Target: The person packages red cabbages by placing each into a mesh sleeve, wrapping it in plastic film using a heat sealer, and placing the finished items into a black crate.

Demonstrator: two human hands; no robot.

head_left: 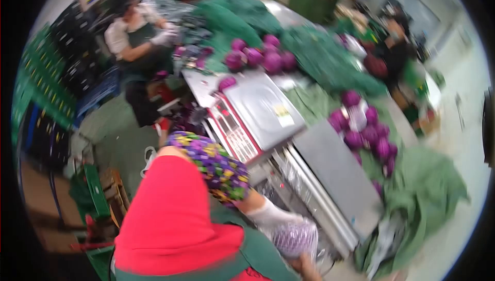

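A purple cabbage in clear, net-patterned wrapping (295, 238) is low in the view, between my two hands. My left hand (270, 215), in a white glove below a flowered sleeve, grips its upper left side; plastic and blur hide part of the fingers. From below, my right hand (305, 267) holds the cabbage, only partly visible at the bottom edge. Just beyond is a wrapping machine with a roller (319, 198) and a flat grey plate (337, 178). A scale with a metal top (265, 108) and a red-edged panel (234, 131) adjoins it.
Loose purple cabbages (368, 134) lie right of the machine, with more (263, 56) behind the scale. Green netting (330, 59) and green cloth (428, 193) cover parts of the table. One person (136, 38) works at the left, another (394, 54) at the right. Crates (46, 74) are stacked far left.
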